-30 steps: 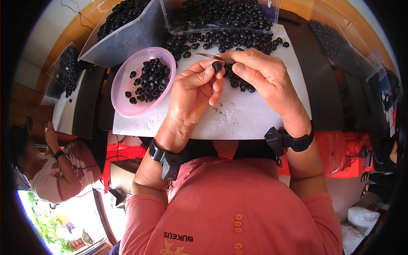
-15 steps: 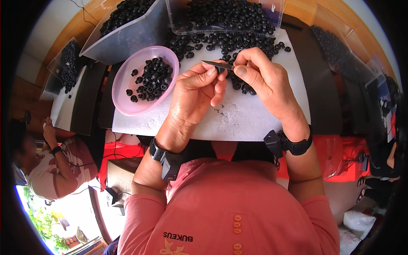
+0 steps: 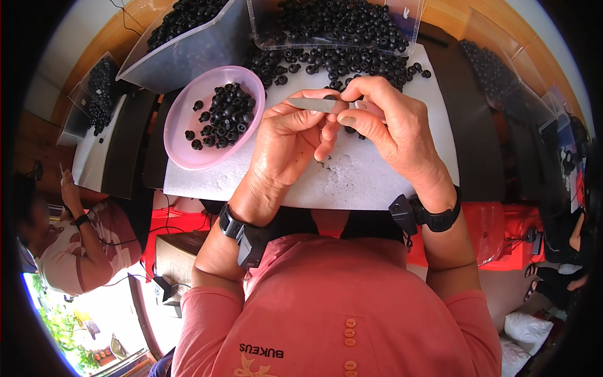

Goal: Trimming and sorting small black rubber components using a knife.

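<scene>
Over the white foam board (image 3: 383, 179), my two hands are close together. A small knife (image 3: 309, 104) is in my right hand (image 3: 402, 135), its pale handle pinched between thumb and fingers. The blade points left, its flat side turned up, across the fingers of my left hand (image 3: 276, 141). Closed at its fingertips, my left hand holds a small black round part (image 3: 330, 97), mostly hidden by blade and fingers. Left of it stands a pink bowl (image 3: 178, 119) with several black knobbed parts inside. Beyond the hands, many loose black parts (image 3: 352, 61) are heaped on the board.
A clear bin (image 3: 333, 45) lies tipped at the back, spilling black parts. Another translucent bin (image 3: 188, 60) full of them stands behind the bowl. A person (image 3: 88, 242) works at a second board at left. A cardboard box (image 3: 179, 254) stands below the table's left side.
The knife blade has turned from edge-on to flat side up and now reaches farther left over my left fingers. My right thumb and fingers have shifted on the handle.
</scene>
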`<action>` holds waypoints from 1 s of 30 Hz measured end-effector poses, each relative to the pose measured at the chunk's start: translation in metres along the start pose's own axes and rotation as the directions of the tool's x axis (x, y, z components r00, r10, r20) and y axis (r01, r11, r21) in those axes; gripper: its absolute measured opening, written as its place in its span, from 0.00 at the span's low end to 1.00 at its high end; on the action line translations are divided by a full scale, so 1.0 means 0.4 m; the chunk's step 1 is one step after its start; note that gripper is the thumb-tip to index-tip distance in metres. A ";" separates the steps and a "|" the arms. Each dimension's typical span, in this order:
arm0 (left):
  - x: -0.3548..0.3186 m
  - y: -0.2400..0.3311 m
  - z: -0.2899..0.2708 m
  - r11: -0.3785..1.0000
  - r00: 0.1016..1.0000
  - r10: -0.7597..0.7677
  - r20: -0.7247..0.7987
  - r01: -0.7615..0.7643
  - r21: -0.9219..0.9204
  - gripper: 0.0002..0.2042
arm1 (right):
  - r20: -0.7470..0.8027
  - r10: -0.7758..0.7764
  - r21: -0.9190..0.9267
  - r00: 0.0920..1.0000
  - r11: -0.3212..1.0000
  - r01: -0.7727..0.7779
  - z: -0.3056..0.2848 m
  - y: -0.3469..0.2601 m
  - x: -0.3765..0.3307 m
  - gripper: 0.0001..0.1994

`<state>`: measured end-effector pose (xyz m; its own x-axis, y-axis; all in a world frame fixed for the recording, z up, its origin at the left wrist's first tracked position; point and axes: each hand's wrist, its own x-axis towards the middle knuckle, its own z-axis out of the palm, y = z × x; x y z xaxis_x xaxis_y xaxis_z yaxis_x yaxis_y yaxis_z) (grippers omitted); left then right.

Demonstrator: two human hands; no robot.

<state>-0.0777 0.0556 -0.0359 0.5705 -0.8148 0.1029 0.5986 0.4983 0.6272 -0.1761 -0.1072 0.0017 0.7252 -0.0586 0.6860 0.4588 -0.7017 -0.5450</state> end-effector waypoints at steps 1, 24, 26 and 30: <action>0.000 -0.001 -0.004 1.000 1.000 -0.002 0.004 0.002 0.004 0.13 | 0.003 -0.006 -0.003 1.000 1.000 0.006 0.000 0.000 0.000 0.09; -0.005 -0.003 0.008 0.998 0.999 0.029 -0.015 -0.028 0.052 0.13 | -0.039 -0.093 0.013 0.995 0.996 0.094 0.010 0.024 -0.002 0.08; -0.006 -0.003 0.013 0.998 0.998 0.034 -0.043 -0.032 0.055 0.13 | -0.039 -0.102 0.001 0.994 0.995 0.102 0.011 0.025 -0.002 0.08; -0.010 -0.002 0.017 0.992 0.997 0.011 -0.076 -0.002 0.124 0.12 | -0.037 -0.106 -0.069 0.994 0.992 0.103 0.006 0.018 -0.004 0.07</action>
<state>-0.0842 0.0564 -0.0314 0.6184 -0.7842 0.0511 0.5232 0.4594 0.7178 -0.1724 -0.1105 -0.0045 0.6528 -0.0105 0.7575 0.4946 -0.7515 -0.4366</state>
